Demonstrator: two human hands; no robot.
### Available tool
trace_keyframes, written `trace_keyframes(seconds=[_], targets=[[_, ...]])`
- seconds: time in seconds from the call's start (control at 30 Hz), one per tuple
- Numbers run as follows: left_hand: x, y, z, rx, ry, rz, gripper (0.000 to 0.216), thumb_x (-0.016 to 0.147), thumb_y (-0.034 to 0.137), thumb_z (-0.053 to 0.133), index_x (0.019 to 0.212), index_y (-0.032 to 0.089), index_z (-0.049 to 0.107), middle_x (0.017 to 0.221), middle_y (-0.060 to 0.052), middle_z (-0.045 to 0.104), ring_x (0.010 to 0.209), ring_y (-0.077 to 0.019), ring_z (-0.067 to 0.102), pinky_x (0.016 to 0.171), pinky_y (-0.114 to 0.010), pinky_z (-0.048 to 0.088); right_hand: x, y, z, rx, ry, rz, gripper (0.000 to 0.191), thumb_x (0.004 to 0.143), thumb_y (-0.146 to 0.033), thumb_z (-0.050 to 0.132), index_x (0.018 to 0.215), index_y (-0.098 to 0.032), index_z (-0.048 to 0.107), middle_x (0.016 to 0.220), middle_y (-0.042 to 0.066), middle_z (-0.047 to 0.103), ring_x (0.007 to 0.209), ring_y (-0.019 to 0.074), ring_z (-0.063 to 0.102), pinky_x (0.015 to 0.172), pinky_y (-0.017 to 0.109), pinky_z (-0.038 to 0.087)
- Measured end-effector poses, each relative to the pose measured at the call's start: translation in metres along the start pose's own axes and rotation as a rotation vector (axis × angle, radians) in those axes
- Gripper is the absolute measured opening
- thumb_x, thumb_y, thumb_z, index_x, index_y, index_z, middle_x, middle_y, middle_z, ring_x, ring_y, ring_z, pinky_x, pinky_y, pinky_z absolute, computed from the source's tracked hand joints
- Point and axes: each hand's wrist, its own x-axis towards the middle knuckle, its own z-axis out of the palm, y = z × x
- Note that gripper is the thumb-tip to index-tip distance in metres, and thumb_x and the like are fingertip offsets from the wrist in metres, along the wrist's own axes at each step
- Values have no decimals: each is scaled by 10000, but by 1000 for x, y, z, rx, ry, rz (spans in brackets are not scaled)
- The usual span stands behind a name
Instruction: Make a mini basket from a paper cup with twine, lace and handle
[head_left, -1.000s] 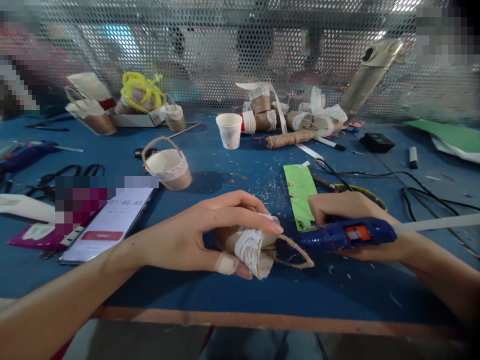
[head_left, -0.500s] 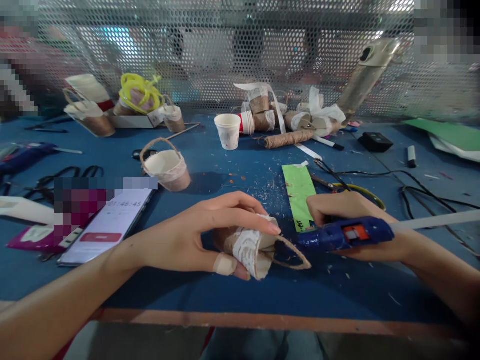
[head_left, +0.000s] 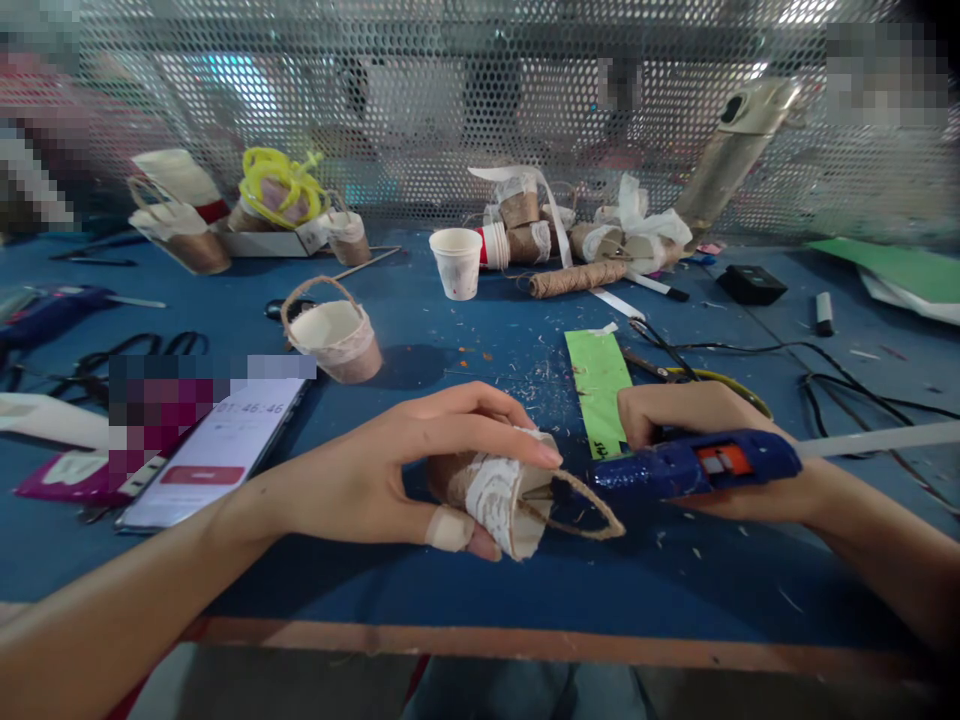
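My left hand is closed round a small paper-cup basket wrapped in white lace, lying on its side with its mouth to the right. A twine handle loops out from its rim. A plaster wraps my thumb. My right hand grips a blue glue gun held level, its nozzle pointing left and touching the basket's rim by the handle. A white glue stick sticks out of the gun's back to the right.
On the blue table: a finished basket, a phone, a green paper strip, a white cup, a twine roll, black cables, scissors. More baskets stand along the mesh wall.
The glue gun's nozzle has crept slightly left toward the basket's rim. Both hands otherwise stay put.
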Motion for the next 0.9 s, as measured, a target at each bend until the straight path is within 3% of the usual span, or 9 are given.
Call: trace_keyframes(seconds=[0.9], targets=[[1, 0, 1, -15, -13, 6, 565, 846, 314, 774, 1378, 360, 589, 1353, -121, 523, 1176, -293, 593, 770, -271, 600, 4, 2, 2, 15, -94, -20, 317, 918, -430, 617, 765, -201, 460, 686, -37, 474, 597, 97, 372, 542, 247, 275]])
